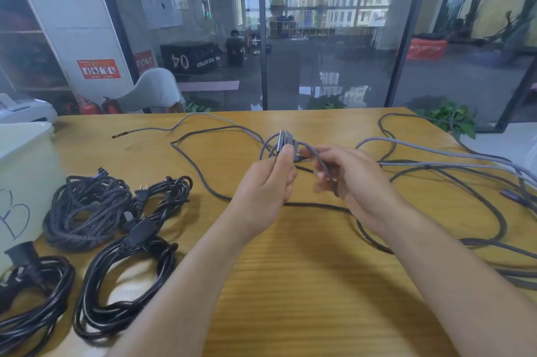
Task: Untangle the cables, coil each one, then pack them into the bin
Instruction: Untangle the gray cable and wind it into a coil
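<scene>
Hands point(308, 179) both gripping small grey cable coil point(283, 143) above wooden table point(290, 284).

It looks like a gym office: a glass wall point(328, 45) shows plyo boxes point(190, 59), and a wooden table point(290, 269) stands inside.

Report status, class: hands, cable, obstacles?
Left hand and right hand grip small grey braided cable coil. Loose dark cables trail right, uncoiled. White plastic bin waits left.
</scene>
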{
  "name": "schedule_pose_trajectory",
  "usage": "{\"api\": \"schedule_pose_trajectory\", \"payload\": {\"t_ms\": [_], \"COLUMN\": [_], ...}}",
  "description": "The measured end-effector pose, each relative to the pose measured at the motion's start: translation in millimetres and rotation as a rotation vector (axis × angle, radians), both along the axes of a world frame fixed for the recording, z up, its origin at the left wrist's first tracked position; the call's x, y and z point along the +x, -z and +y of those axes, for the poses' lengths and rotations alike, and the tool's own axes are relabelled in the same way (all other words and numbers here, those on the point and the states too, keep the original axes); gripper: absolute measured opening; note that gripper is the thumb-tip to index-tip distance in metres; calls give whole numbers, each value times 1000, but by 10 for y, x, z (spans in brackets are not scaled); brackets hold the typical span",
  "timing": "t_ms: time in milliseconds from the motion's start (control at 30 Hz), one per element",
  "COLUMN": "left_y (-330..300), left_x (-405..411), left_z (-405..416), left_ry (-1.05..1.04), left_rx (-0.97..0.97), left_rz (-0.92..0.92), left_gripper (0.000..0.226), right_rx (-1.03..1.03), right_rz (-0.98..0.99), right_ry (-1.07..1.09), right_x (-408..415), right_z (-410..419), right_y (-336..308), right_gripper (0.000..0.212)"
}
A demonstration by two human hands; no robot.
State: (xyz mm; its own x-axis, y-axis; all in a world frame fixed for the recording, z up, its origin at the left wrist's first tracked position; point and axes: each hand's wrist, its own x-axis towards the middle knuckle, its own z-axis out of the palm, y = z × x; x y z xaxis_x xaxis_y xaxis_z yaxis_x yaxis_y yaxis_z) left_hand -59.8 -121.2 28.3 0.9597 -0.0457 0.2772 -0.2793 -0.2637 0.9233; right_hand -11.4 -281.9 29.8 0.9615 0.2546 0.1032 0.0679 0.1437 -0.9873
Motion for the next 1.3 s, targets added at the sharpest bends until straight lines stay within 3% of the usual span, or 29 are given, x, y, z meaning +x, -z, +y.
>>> {"api": "schedule_pose_trajectory", "payload": {"t_ms": [133, 433, 567, 667, 767, 833, 900, 1000, 1067, 1167, 1233, 1300], "left_y": [63, 107, 97, 133, 113, 93, 93, 79, 46, -4, -16, -25], "left_x": [27, 39, -2, -1, 5, 16, 32, 51, 63, 77, 69, 52], "left_z": [-33, -34, -58, -39, -23, -14, 17, 60, 105, 172, 200, 210], "left_ry": [-37, -63, -38, -26, -39, -68, -87, -157, -182, -227, -238, -249], "left_rx": [5, -22, 80, 125, 64, 22, -19, -96, -168, -265, -322, -362], "left_rz": [-45, -48, -73, -108, -97, -85, -82, -100, -133, -150, -149, -144], "left_gripper": [57, 51, 58, 48, 41, 49, 48, 55, 50, 44, 45, 43], "right_rx": [21, -16, 127, 282, 282, 259, 98, -608, -1003, -1126, -1124, -1065], "right_rz": [-44, -110, -6, 116, 157, 127, -7, -573, -870, -870, -849, -733], "right_ry": [-113, -99, -98, -85, -125, -178, -151, 113, 202, 254, 282, 136], "right_x": [-25, -92, -88, -101, -104, -88, -85, -71, -17, 33, -3, -51], "right_z": [25, 30, 82, 170, 189, 150, 100, 10, -49, -86, -112, -146], "right_y": [26, 41, 88, 132, 124, 118, 93, 96, 148, 131, 77, 31], "right_gripper": [25, 22, 25, 28, 27, 29, 34, 27, 41, 59, 53, 45]}}
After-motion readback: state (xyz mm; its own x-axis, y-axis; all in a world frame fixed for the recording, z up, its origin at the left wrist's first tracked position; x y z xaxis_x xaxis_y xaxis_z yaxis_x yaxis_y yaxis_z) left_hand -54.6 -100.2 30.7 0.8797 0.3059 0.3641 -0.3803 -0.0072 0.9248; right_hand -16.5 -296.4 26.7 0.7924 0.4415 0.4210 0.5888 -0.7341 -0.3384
